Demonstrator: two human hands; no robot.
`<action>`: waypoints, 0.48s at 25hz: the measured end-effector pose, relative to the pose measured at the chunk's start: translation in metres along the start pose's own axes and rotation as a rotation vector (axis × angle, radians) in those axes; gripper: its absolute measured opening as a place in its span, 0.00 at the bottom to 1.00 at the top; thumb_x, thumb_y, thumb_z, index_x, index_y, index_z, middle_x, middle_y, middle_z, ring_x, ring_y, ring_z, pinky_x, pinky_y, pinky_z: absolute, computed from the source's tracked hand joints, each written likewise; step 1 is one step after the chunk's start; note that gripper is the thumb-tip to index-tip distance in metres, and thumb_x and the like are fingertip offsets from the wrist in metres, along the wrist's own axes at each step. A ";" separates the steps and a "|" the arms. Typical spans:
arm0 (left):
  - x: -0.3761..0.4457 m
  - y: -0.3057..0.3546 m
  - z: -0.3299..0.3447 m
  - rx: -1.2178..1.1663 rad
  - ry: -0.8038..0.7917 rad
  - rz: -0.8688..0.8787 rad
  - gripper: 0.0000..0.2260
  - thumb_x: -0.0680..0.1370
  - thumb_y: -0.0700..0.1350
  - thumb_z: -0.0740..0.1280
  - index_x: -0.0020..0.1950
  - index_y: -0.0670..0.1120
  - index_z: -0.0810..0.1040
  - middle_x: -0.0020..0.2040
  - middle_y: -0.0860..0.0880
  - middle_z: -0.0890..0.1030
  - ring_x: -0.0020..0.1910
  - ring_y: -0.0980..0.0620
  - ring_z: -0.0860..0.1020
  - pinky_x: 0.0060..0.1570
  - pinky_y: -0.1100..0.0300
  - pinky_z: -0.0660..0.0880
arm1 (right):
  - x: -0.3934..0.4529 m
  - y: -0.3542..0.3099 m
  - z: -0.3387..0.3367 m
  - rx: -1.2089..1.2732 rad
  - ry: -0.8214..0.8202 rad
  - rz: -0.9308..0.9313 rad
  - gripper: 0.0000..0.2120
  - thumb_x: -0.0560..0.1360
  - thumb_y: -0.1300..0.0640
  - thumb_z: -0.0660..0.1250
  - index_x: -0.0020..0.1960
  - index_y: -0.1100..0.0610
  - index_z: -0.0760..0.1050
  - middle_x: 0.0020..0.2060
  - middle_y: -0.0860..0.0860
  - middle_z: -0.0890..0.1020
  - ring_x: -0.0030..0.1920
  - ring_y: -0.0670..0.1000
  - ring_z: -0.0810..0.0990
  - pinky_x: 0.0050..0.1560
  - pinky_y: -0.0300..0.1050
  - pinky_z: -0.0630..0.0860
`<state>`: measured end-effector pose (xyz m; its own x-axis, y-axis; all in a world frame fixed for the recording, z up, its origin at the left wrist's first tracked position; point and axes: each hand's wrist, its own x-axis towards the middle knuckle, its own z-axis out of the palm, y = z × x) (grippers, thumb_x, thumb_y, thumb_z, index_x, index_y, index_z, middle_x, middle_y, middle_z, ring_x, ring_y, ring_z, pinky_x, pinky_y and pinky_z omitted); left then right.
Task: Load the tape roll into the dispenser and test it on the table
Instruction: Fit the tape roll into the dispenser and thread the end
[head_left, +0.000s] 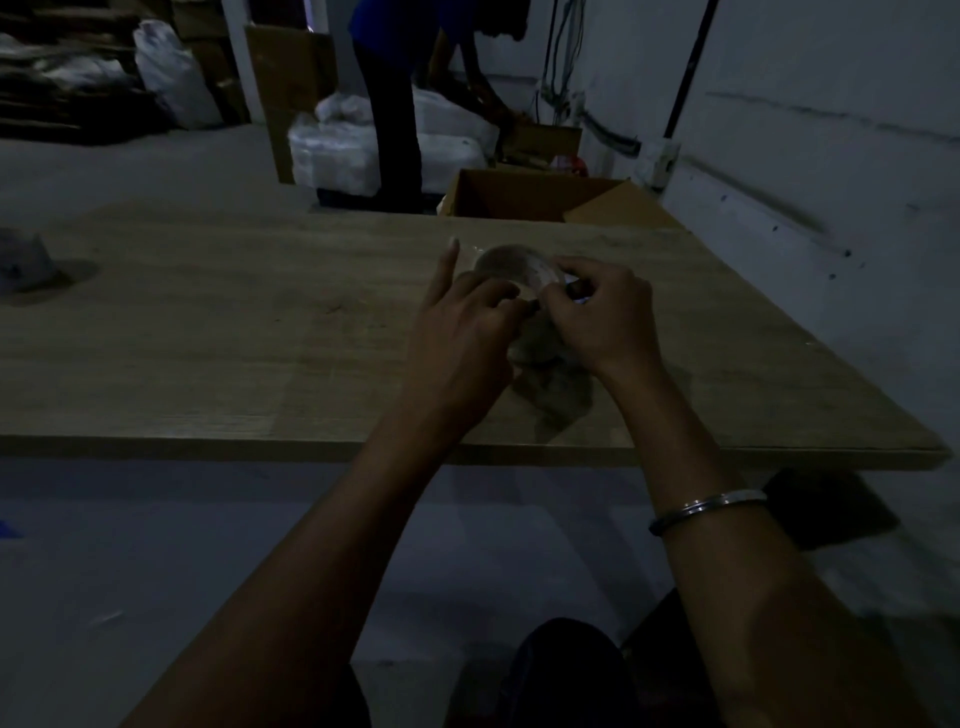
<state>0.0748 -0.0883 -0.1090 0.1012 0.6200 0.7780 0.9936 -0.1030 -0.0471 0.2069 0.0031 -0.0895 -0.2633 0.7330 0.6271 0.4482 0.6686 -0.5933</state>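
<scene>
A clear tape roll (511, 266) is held just above the wooden table (208, 332), right of centre. My right hand (602, 317) curls its fingers over the roll's right side, next to a dark part that may be the dispenser; the dim light hides its shape. My left hand (462, 332) meets it from the left, thumb and curled fingers pinching at the roll's near edge, index finger sticking straight up. A crumpled clear strip (550, 379) hangs below the hands onto the table.
An open cardboard box (535, 200) stands behind the table's far edge. A pale object (23, 265) sits at the table's far left. Beyond it a person (395, 104) bends over white sacks. A wall runs along the right.
</scene>
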 end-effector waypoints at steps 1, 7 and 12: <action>0.004 0.000 0.002 -0.015 0.014 0.023 0.13 0.68 0.36 0.74 0.52 0.44 0.85 0.54 0.42 0.84 0.58 0.41 0.79 0.75 0.42 0.56 | 0.000 0.001 -0.002 -0.028 0.025 0.000 0.10 0.76 0.51 0.68 0.50 0.56 0.84 0.41 0.50 0.85 0.38 0.44 0.78 0.35 0.36 0.74; 0.009 0.006 0.015 -0.668 0.061 -0.542 0.25 0.76 0.55 0.70 0.71 0.48 0.72 0.72 0.47 0.71 0.69 0.54 0.69 0.62 0.67 0.67 | 0.012 0.013 -0.016 -0.108 0.088 0.088 0.19 0.73 0.48 0.63 0.31 0.60 0.76 0.25 0.55 0.77 0.27 0.55 0.77 0.25 0.47 0.68; 0.010 -0.006 0.032 -1.176 -0.170 -1.141 0.22 0.80 0.61 0.59 0.61 0.46 0.79 0.58 0.47 0.81 0.57 0.49 0.79 0.52 0.54 0.77 | 0.024 0.021 -0.010 -0.176 0.007 0.126 0.19 0.73 0.53 0.65 0.26 0.59 0.66 0.22 0.54 0.67 0.23 0.51 0.67 0.26 0.43 0.60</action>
<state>0.0718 -0.0564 -0.1215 -0.5273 0.8497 -0.0019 -0.0188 -0.0094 0.9998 0.2189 0.0340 -0.0819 -0.1906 0.8081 0.5573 0.6193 0.5395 -0.5705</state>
